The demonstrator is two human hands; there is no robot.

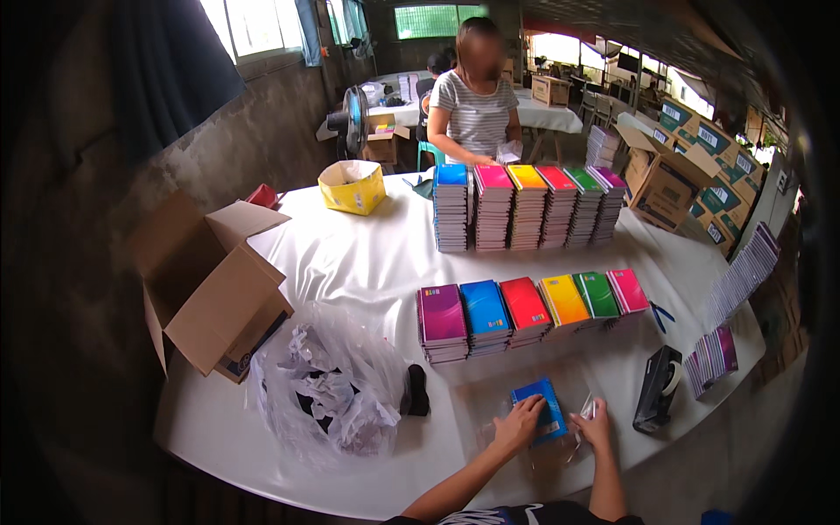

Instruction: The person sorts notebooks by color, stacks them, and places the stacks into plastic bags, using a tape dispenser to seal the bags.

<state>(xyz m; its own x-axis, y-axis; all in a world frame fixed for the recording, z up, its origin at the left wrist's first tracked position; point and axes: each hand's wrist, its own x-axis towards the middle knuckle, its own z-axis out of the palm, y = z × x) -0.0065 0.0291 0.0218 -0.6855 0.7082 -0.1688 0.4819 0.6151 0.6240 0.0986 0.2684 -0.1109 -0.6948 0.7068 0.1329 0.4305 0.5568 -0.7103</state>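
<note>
A blue spiral notebook lies on a clear plastic sheet near the front edge of the table. Across the notebook's left side rests my left hand, its fingers spread on the cover and the thumb apart. To the right of the notebook, my right hand has its fingers closed on a crinkled edge of clear plastic. Just beyond stands a row of notebook stacks with purple, blue, red, yellow, green and pink covers.
At right are a black tape dispenser, blue-handled pliers and leaning notebooks. A plastic bag of crumpled paper and an open carton occupy the left. Taller notebook stacks stand farther back, before another person.
</note>
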